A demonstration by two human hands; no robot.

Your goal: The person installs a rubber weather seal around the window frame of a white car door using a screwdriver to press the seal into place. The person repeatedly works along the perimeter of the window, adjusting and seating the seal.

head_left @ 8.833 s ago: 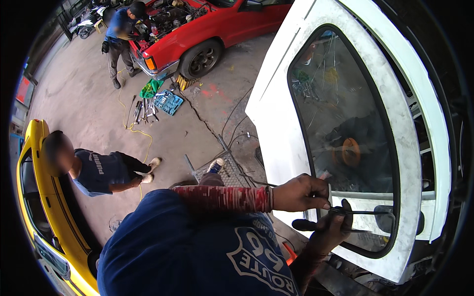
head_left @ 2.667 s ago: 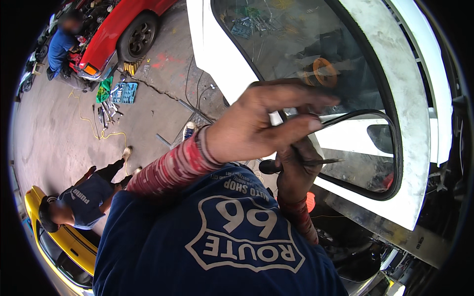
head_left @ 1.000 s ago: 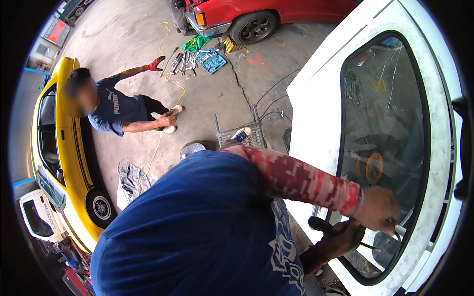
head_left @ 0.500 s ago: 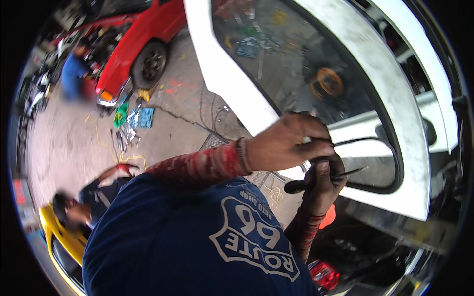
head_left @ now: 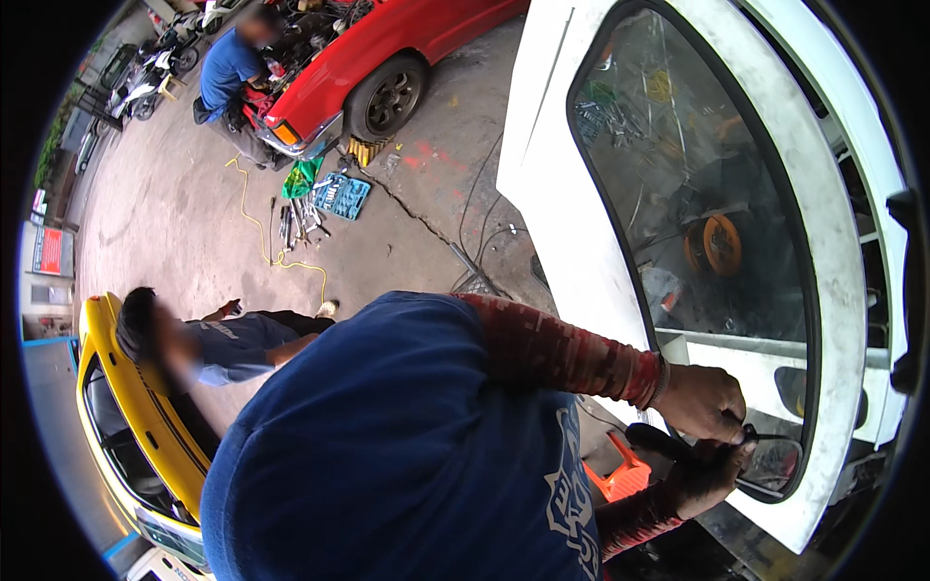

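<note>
A white vehicle door (head_left: 581, 194) stands upright on the right, its window glass (head_left: 697, 165) edged by a black rubber seal (head_left: 810, 290). My left hand (head_left: 705, 402) is closed in a pinch at the window's lower corner, on a black rubber strip (head_left: 773, 438) that comes away from the frame. Just below it, touching or nearly so, my right hand (head_left: 699, 481) grips a black-handled screwdriver (head_left: 659, 442). The tool's shaft and tip are hidden among the fingers and the strip.
Behind my right forearm is an orange plastic stool (head_left: 620, 470). On the floor lie a blue tool case (head_left: 341, 196), loose hand tools (head_left: 302, 221) and a yellow cord (head_left: 260, 228). One person (head_left: 232, 73) leans over a red car (head_left: 387, 44); another (head_left: 237, 344) is beside a yellow car (head_left: 145, 416).
My view has shifted, and both hands now sit lower at the window's bottom corner. The screwdriver shaft, visible before, is now hidden. The person near the yellow car has shifted in view.
</note>
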